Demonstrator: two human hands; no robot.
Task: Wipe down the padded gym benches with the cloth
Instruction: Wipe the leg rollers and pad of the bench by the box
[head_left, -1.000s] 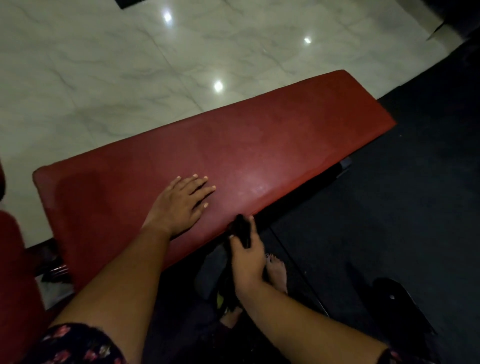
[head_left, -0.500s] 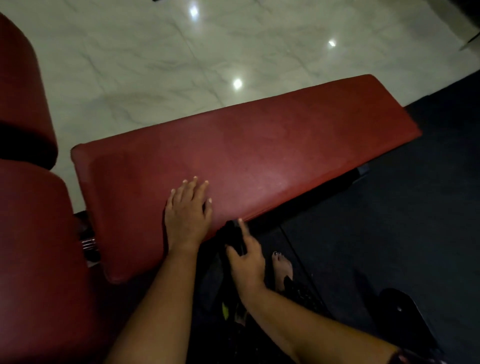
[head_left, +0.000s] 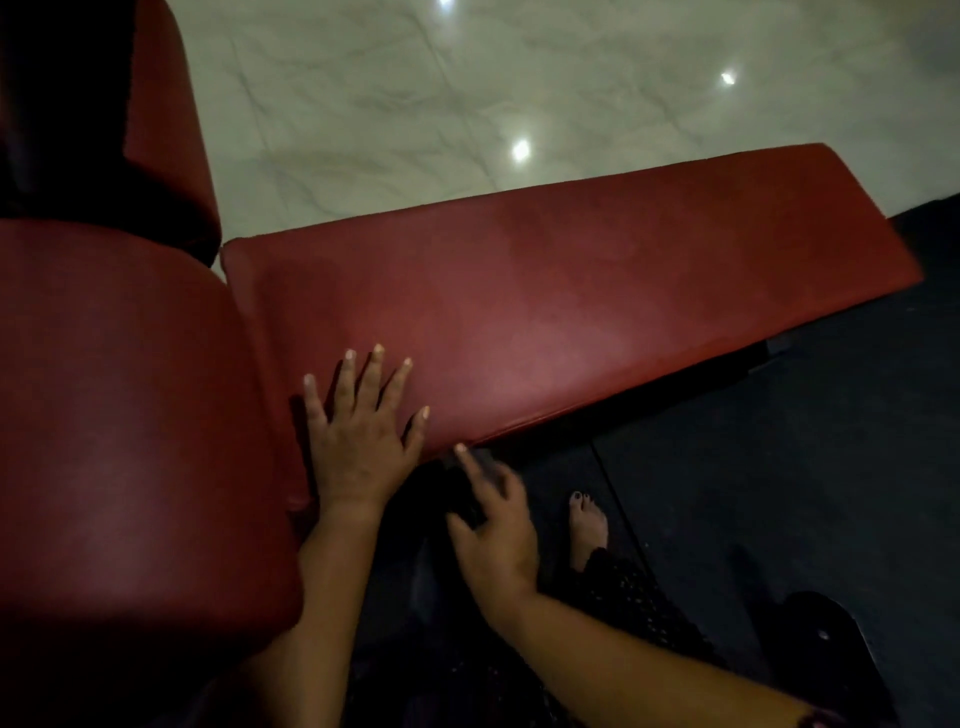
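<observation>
The long red bench (head_left: 571, 312) runs from the centre-left of the frame up towards the right edge. The left hand (head_left: 358, 447) lies flat on its left end, fingers spread and gripping nothing. The right hand (head_left: 493, 530) sits just below the bench's near edge at lower centre, forefinger reaching up to that edge; it appears to pinch the dark cloth (head_left: 460, 499) under its thumb, though the cloth is hard to make out against the dark mat (head_left: 779, 467). Faint darker patches on the padding may be dampness from wiping, so this bench is probably partly done. With the cloth off the pad, nothing is being wiped at this instant. The broad red pad (head_left: 130, 415) at the left and the one (head_left: 166, 130) in the upper left look left to do.
</observation>
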